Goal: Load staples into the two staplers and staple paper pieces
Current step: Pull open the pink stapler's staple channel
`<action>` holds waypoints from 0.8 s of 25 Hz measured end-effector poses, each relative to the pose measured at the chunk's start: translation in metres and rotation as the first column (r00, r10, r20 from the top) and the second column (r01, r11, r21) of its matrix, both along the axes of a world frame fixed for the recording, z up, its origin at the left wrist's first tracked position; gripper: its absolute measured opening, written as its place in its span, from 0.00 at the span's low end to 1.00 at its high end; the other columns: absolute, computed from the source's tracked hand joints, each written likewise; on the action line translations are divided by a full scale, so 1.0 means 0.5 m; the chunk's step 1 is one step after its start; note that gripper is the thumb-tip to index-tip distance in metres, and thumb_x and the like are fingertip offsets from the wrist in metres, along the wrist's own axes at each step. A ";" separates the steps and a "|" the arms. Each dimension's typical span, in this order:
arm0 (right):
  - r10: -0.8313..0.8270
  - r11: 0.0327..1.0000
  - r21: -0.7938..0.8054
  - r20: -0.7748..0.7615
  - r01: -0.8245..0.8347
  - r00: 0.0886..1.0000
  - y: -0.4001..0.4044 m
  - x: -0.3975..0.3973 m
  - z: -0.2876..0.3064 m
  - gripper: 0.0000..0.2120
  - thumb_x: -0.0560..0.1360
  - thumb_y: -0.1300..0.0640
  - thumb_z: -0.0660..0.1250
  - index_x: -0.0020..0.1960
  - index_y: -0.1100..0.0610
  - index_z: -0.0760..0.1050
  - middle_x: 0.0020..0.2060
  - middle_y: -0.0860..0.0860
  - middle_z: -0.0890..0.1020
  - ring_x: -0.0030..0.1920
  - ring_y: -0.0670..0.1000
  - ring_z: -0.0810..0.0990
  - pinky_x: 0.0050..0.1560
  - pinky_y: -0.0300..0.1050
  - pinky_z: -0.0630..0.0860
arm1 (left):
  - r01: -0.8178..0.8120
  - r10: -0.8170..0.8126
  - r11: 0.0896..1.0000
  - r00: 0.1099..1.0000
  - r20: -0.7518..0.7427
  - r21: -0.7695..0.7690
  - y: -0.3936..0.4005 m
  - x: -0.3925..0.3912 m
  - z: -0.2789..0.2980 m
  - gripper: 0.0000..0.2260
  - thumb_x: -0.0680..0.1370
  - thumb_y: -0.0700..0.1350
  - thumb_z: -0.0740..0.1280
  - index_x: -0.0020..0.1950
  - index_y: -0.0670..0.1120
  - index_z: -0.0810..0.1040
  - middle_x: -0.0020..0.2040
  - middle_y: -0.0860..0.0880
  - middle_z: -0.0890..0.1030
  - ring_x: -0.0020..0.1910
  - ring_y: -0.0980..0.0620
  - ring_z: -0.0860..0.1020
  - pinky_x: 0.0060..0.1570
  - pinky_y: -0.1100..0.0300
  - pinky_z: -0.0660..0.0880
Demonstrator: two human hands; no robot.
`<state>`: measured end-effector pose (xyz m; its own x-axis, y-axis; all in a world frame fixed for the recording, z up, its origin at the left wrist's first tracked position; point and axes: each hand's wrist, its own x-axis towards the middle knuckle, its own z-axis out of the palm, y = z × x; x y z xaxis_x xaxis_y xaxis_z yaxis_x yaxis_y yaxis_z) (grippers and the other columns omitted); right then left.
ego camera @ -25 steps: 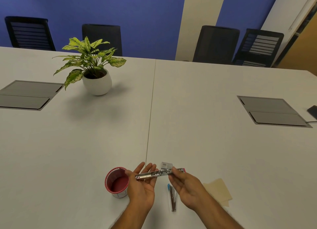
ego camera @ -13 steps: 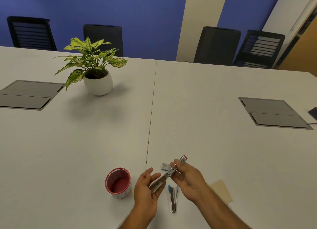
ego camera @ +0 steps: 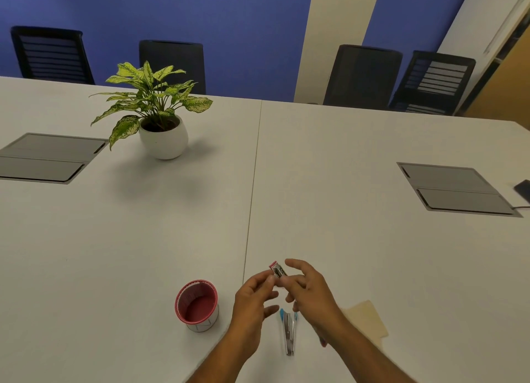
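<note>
two staplers are in play, and i have the red one [ego camera: 277, 270] lifted off the table between both hands so i can get at its magazine. my left hand [ego camera: 252, 299] pinches it from the left side, thumb and fingers curled onto its lower end. my right hand [ego camera: 311, 292] grips it from the right with the lower fingers, while the forefinger sticks out loose above it. holding it up near eye level, nose tilted away from me, seems the easiest way to work such a small thing; whether its tray is open or closed i cannot tell, since my fingers cover most of it.

the blue stapler [ego camera: 289, 329] lies on the white table [ego camera: 372, 253] just below my hands, opened into a narrow v, so it looks ready for its turn. the tan paper pieces [ego camera: 365, 318] sit to the right, partly under my right forearm, within reach for stapling later. a red-rimmed cup [ego camera: 196, 308] stands to the left of my left hand, kept out of the working space. i see no staple strip clearly.
</note>
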<state>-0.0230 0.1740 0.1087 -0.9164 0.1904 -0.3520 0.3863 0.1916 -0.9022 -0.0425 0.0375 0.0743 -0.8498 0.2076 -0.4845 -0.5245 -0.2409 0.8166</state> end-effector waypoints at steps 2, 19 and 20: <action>0.039 0.993 0.115 -0.049 -0.033 0.998 -0.006 0.003 0.002 0.14 0.78 0.50 0.67 0.62 0.40 0.70 0.44 0.46 0.87 0.38 0.44 0.83 0.35 0.32 0.76 | 0.011 -0.010 1.000 1.000 -0.005 0.030 -0.001 -0.002 -0.002 0.11 0.78 0.49 0.69 0.60 0.53 0.82 0.54 0.52 0.85 0.56 0.47 0.80 0.49 0.53 0.79; 0.348 0.831 0.502 -0.132 -0.240 0.928 0.000 0.002 -0.006 0.05 0.78 0.46 0.63 0.51 0.36 0.70 0.42 0.40 0.83 0.37 0.43 0.83 0.44 0.47 0.83 | -0.033 0.034 0.999 0.997 -0.073 0.018 0.001 -0.017 -0.005 0.10 0.81 0.39 0.65 0.61 0.41 0.80 0.54 0.41 0.85 0.52 0.42 0.85 0.58 0.45 0.80; 0.345 0.831 0.504 -0.135 -0.236 0.929 0.001 0.000 -0.006 0.03 0.78 0.46 0.64 0.51 0.39 0.71 0.43 0.43 0.84 0.36 0.44 0.83 0.43 0.49 0.83 | -0.038 0.039 0.999 0.997 -0.061 0.024 0.001 -0.018 -0.004 0.10 0.81 0.38 0.64 0.61 0.40 0.80 0.54 0.39 0.85 0.52 0.41 0.85 0.60 0.43 0.79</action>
<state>-0.0231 0.1745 0.1060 -0.9968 -0.0046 -0.0804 0.0553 0.6866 -0.7250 -0.0513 0.0381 0.0723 -0.8852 0.1844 -0.4271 -0.4638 -0.2788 0.8409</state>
